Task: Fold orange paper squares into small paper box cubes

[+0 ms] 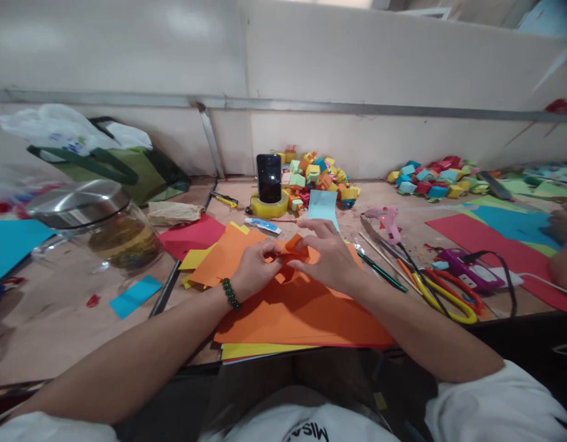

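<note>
Between my hands is a small folded piece of orange paper (295,244), partly hidden by the fingers. My left hand (258,267), with a green bead bracelet (231,293) at its wrist, pinches the paper's left side. On the other side, my right hand (329,258) has its thumb and fingers curved around the folded piece, closed on its edge. Both hands are just above a stack of orange sheets (302,319), with yellow sheets (265,351) showing beneath.
A phone (269,178) stands in a yellow tape roll (269,205) before heaped paper cubes (324,175). Rightward lie a pink glue gun (388,222), yellow-handled scissors (442,301) and a purple power strip (479,273). A glass jar (122,239) stands left. Another person's hand (564,233) is at the right edge.
</note>
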Available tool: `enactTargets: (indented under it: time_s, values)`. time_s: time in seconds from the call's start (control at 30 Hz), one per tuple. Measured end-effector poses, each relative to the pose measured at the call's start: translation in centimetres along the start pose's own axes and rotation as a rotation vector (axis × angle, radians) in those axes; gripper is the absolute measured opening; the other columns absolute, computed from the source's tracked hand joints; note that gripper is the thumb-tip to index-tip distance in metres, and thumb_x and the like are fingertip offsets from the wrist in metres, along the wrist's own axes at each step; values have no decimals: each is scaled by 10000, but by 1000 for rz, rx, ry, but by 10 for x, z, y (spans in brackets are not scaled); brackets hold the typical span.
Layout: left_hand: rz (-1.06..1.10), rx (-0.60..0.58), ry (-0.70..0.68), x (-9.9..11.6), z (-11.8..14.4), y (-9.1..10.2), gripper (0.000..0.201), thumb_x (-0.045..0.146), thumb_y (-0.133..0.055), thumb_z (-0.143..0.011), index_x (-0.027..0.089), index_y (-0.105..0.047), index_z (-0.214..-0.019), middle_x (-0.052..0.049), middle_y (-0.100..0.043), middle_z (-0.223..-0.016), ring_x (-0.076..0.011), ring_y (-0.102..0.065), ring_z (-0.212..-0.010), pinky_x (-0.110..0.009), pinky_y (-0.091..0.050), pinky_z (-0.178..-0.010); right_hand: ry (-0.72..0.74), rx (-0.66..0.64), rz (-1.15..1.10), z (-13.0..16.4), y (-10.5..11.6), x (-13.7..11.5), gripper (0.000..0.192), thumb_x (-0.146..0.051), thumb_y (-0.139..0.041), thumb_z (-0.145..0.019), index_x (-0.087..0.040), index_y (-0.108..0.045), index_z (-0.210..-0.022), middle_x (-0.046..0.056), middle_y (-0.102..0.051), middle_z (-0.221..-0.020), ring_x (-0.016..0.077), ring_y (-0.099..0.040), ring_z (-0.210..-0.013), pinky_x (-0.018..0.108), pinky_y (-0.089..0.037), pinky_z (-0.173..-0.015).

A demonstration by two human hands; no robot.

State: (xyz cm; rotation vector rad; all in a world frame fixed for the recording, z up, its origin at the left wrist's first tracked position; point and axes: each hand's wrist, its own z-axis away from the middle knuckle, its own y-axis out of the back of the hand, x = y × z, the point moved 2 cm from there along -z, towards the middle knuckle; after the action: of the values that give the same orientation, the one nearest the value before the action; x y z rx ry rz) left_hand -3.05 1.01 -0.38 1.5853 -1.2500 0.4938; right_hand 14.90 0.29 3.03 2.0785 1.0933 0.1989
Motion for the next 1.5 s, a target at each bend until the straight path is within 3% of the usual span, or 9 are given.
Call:
enactTargets:
  time_s: [0.2,0.33,0.5,0.63,0.8,1.0,1.17,1.5]
  values:
    - [-18,-17,-21,2,3,-5,76,221,-585,-732,169,-618,-777,-15,-638,-788,-133,-592,-715,-255,-511,-675,67,-1,-18,1,-8,-1,156,-173,-646,-829,-214,-673,-681,87,-656,-1189,275,-546,-1158,507,-516,-938]
    - [178,-116,72,7,4,-5,249,273,-640,-725,167,-638,-950,-63,-628,-985,-187,-610,-906,-278,-558,-695,125,30,-49,1,-4,-3,202,-131,-552,-875,-211,-696,-759,91,-643,-1237,255,-530,-1196,487,-520,-955]
    - [388,-134,120,6,5,-4,429,297,-733,-683,191,-672,-1094,-97,-613,-1172,-248,-581,-1105,-325,-572,-816,134,69,-55,1,3,0,193,-138,-538,-891,-217,-685,-794,100,-615,-1292,245,-529,-1204,485,-510,-969]
    - [432,-88,137,5,5,-4,432,316,-772,-678,213,-704,-1092,-89,-634,-1207,-246,-607,-1093,-346,-563,-858,167,93,-27,0,8,1,180,-129,-541,-881,-221,-656,-777,100,-611,-1299,254,-536,-1202,496,-501,-965]
    - [402,-56,27,6,7,-5,383,310,-752,-706,213,-723,-1075,-103,-639,-1131,-239,-602,-1071,-304,-590,-769,140,104,41,1,6,-3,86,-219,-624,-835,-216,-635,-749,116,-571,-1336,295,-500,-1237,526,-465,-990]
    - [407,-136,49,11,7,-5,507,295,-768,-696,206,-669,-1186,-112,-623,-1229,-238,-612,-1070,-326,-585,-825,124,103,61,6,6,-5,259,-200,-603,-864,-218,-616,-606,50,-568,-1360,270,-462,-1285,531,-364,-1084]
    - [489,-253,61,17,7,-5,531,268,-751,-718,178,-631,-1227,-121,-650,-1219,-245,-651,-1037,-346,-564,-877,151,162,39,6,8,-4,280,-159,-592,-851,-215,-604,-577,51,-571,-1359,264,-460,-1287,509,-401,-1063]
    - [493,-210,-71,16,9,-1,472,322,-721,-757,168,-629,-1193,-119,-671,-1168,-245,-661,-1008,-377,-533,-928,258,216,8,6,10,-7,205,-69,-602,-778,-205,-606,-625,28,-485,-1448,278,-474,-1285,500,-399,-1064]
